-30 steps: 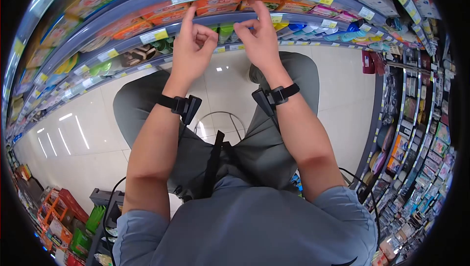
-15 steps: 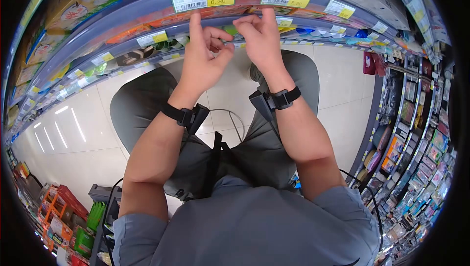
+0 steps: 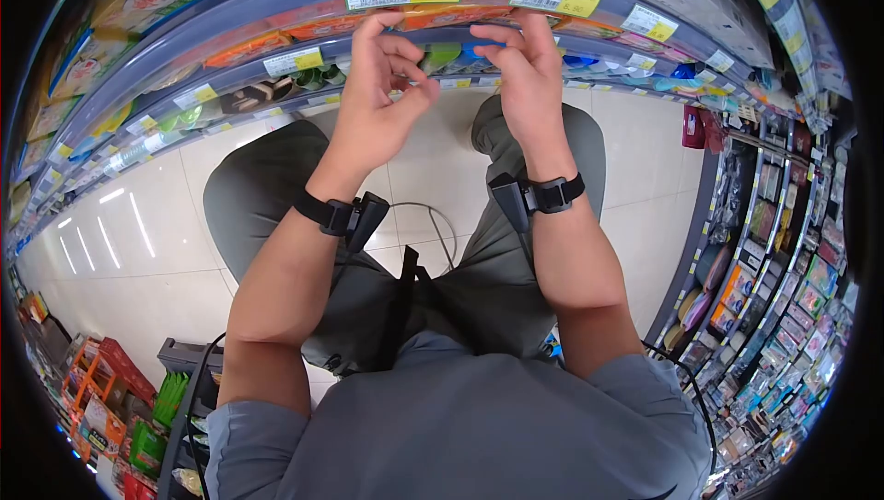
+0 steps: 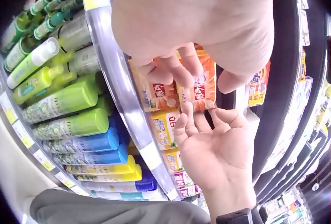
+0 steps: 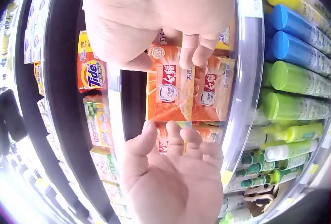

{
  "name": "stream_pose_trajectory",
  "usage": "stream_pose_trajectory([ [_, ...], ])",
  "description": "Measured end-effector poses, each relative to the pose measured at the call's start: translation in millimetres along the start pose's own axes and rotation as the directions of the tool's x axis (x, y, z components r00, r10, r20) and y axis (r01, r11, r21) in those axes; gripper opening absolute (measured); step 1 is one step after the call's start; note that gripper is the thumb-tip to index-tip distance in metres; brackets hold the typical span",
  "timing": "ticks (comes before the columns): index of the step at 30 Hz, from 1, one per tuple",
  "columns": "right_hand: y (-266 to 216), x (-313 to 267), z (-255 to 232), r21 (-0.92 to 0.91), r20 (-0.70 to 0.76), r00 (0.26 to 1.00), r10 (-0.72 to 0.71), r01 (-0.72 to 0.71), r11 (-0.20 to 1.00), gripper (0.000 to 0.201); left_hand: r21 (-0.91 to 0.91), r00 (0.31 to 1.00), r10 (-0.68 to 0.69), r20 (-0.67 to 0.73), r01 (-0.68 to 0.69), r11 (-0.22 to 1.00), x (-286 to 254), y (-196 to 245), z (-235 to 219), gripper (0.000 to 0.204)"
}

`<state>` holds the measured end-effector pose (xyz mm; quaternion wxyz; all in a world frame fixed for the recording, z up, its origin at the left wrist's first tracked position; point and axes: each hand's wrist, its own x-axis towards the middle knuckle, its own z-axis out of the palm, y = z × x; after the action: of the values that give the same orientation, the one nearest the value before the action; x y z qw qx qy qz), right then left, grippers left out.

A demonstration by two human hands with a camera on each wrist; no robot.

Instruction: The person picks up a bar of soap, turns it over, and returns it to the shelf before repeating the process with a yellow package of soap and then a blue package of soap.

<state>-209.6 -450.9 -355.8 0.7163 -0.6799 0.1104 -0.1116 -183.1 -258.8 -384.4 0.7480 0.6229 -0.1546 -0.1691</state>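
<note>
My left hand (image 3: 378, 95) and right hand (image 3: 532, 86) reach, a little apart, to a shelf opening just below a price-label rail. Inside lie orange plastic-wrapped packs (image 5: 170, 94) with a red label and a cartoon face, side by side in a row. In the right wrist view, the right hand's fingertips overlap the packs' top end, while the left hand (image 5: 173, 188) has its fingertips right at their lower edge. From the left wrist, loosely bent fingers of both hands frame an orange pack (image 4: 201, 84). The head view hides most of the packs behind the rail.
The shelf rail (image 3: 304, 5) carries price labels and runs across the front. Green and blue bottles (image 4: 77, 115) stand on a lower shelf. A Tide pack (image 5: 93, 66) sits one shelf up. My knees straddle a tiled floor (image 3: 138, 224), and a goods rack (image 3: 783, 297) is at right.
Both hands have shifted right; the fingers, earlier with the index pointing forward, are now more bent and spread. The upper shelf and its price labels appear larger and further right.
</note>
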Motion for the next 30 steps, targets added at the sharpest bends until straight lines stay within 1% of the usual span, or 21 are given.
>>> stream_pose_trajectory([
  [1, -0.8, -0.6, 0.5, -0.008, -0.031, 0.999, -0.010, 0.010, 1.000, 0.049, 0.062, 0.999, -0.001, -0.047, 0.004, 0.998, 0.0, -1.0, 0.1, 0.076],
  [2, 0.6, -0.3, -0.3, -0.008, -0.031, 0.999, -0.010, 0.009, 1.000, 0.049, 0.062, 0.999, -0.002, -0.046, 0.005, 0.998, 0.1, -0.4, 0.3, 0.076],
  [4, 3.8, 1.3, -2.0, -0.003, -0.081, 0.996, 0.035, -0.035, 0.999, 0.034, 0.271, 0.990, 0.032, -0.138, 0.007, 0.963, 1.4, 2.4, 1.0, 0.069],
  [5, 3.0, 1.7, -1.4, -0.002, -0.081, 0.996, 0.035, -0.036, 0.999, 0.034, 0.272, 0.990, 0.031, -0.138, 0.008, 0.962, 2.2, 3.6, 1.0, 0.069],
  [7, -0.1, 2.8, 2.2, -0.132, -0.132, 0.991, 0.025, -0.043, 0.990, 0.028, 0.429, 0.982, 0.128, -0.139, -0.057, 0.902, 3.1, 5.2, -0.1, 0.066],
  [8, 1.1, 2.5, 3.0, -0.127, -0.131, 0.991, 0.029, -0.046, 0.991, 0.028, 0.432, 0.982, 0.126, -0.139, -0.054, 0.900, 3.4, 3.0, -0.1, 0.066],
  [10, 3.4, 3.7, 3.4, -0.105, -0.146, 0.986, 0.078, -0.094, 0.990, 0.031, 0.300, 0.966, 0.112, -0.234, -0.038, 0.953, 5.2, -1.6, 1.9, 0.063],
  [11, 4.8, 5.1, 3.9, -0.102, -0.146, 0.986, 0.078, -0.093, 0.990, 0.031, 0.303, 0.966, 0.113, -0.234, -0.038, 0.952, 5.7, -0.8, 1.9, 0.063],
  [13, 6.9, 7.4, 3.7, 0.043, -0.133, 0.986, 0.097, -0.092, 0.995, 0.030, 0.103, 0.980, -0.006, -0.199, 0.027, 0.994, 7.9, 5.1, 3.0, 0.058],
  [14, 6.9, 8.0, 3.3, 0.044, -0.134, 0.986, 0.097, -0.092, 0.995, 0.030, 0.103, 0.980, -0.006, -0.197, 0.027, 0.994, 8.1, 2.5, 1.3, 0.058],
  [16, 6.4, 8.3, 1.8, 0.182, -0.107, 0.990, 0.095, -0.075, 0.980, 0.034, 0.026, 0.990, -0.027, -0.140, 0.031, 0.999, 7.0, -3.4, -5.4, 0.056],
  [17, 6.3, 8.5, 0.9, 0.183, -0.108, 0.990, 0.095, -0.075, 0.980, 0.034, 0.026, 0.990, -0.027, -0.139, 0.031, 0.999, 6.2, -4.4, -7.9, 0.056],
  [19, 6.5, 9.7, -1.0, 0.309, -0.095, 0.986, 0.140, -0.104, 0.945, 0.027, -0.024, 0.992, -0.046, -0.118, 0.044, 0.999, 5.5, -2.5, -10.3, 0.056],
  [20, 7.4, 10.3, -3.3, 0.310, -0.096, 0.986, 0.139, -0.103, 0.945, 0.027, -0.022, 0.992, -0.046, -0.117, 0.044, 0.999, 4.4, -1.7, -9.6, 0.056],
  [22, 8.7, 11.2, -7.7, 0.405, -0.058, 0.984, 0.171, -0.134, 0.904, 0.023, 0.049, 0.994, 0.033, -0.101, -0.029, 0.998, 2.2, -0.1, -8.2, 0.055],
  [26, 5.0, 8.6, -8.3, 0.404, -0.042, 0.985, 0.165, -0.135, 0.905, 0.017, 0.014, 0.993, 0.052, -0.106, -0.051, 0.999, 1.4, -2.6, -14.4, 0.056],
  [28, 10.1, 7.7, -13.1, 0.296, -0.005, 0.979, 0.202, -0.191, 0.936, 0.008, -0.078, 0.995, 0.065, -0.081, -0.071, 0.994, 0.7, -0.5, -15.7, 0.052],
  [29, 11.6, 7.5, -13.1, 0.297, -0.005, 0.979, 0.203, -0.192, 0.935, 0.008, -0.078, 0.995, 0.064, -0.080, -0.070, 0.995, 0.4, -0.2, -16.4, 0.052],
  [30, 12.4, 7.3, -12.3, 0.308, -0.009, 0.984, 0.180, -0.169, 0.936, 0.007, -0.095, 0.995, 0.062, -0.078, -0.069, 0.993, 0.2, 0.0, -17.3, 0.047],
])
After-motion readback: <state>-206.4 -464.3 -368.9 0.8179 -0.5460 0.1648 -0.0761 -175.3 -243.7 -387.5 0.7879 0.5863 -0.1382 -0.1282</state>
